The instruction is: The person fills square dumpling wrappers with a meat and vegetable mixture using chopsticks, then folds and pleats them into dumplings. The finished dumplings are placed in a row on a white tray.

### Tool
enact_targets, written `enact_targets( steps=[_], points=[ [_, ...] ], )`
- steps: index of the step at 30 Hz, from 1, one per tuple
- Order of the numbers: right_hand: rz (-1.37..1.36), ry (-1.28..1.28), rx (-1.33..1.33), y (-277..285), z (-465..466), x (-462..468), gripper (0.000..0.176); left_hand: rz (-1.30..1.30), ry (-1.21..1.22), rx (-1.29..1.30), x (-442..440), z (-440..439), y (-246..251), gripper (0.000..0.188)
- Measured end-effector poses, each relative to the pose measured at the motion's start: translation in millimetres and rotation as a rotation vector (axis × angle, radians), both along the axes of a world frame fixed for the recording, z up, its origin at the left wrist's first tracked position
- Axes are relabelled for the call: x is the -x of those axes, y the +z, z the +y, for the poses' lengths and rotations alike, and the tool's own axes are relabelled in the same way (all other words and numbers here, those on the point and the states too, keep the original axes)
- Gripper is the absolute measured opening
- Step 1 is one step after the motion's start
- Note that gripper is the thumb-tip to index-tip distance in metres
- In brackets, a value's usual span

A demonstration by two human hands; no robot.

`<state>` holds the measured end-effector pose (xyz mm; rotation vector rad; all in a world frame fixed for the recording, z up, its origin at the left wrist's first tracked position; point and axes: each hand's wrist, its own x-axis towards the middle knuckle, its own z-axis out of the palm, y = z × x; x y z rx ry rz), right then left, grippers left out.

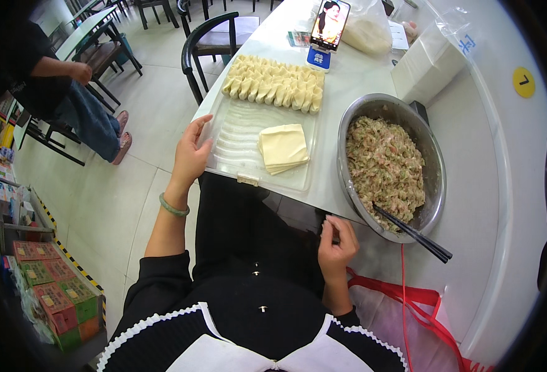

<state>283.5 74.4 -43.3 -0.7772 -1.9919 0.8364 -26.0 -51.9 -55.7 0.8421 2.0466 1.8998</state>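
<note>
My left hand [192,151] rests at the left edge of a clear plastic tray [236,139], fingers and thumb apart. Folded wontons [273,83] stand in tight rows across the far part of this tray. A stack of square, pale yellow dough wrappers [283,148] lies in its near right part. Over my lap, just off the table edge, my right hand [338,246] is curled with thumb and fingertips together; nothing shows in it. To the right, a steel bowl [436,186] holds minced filling [387,162] with green bits. Black chopsticks [415,233] lean in it, sticking out over the near rim.
A phone [330,25] with a lit screen stands behind the tray. Beyond the bowl are a white paper pack [427,65] and a plastic bag [366,30]. A red-edged bag [394,307] hangs below the table. At left, a person [78,102] stands near chairs.
</note>
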Motion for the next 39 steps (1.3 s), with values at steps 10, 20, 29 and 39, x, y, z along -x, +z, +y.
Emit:
enact_targets(
  steps=[10,20,29,39],
  points=[
    [0.552,-0.306,-0.248,42,33,-64,0.038,0.696,0.119,0.357,-47,38,56,0.023],
    [0.126,0.021,-0.039,146,71,-63,0.044,0.653,0.025,0.486,-54,84,38,0.014],
    [0.162,0.066,-0.099,150,62,-85,0.052,0.751,-0.074,0.260,-53,85,38,0.012],
    [-0.109,0.141,-0.149,154,53,-47,0.003,0.702,-0.131,0.275,-56,83,40,0.009]
  ],
)
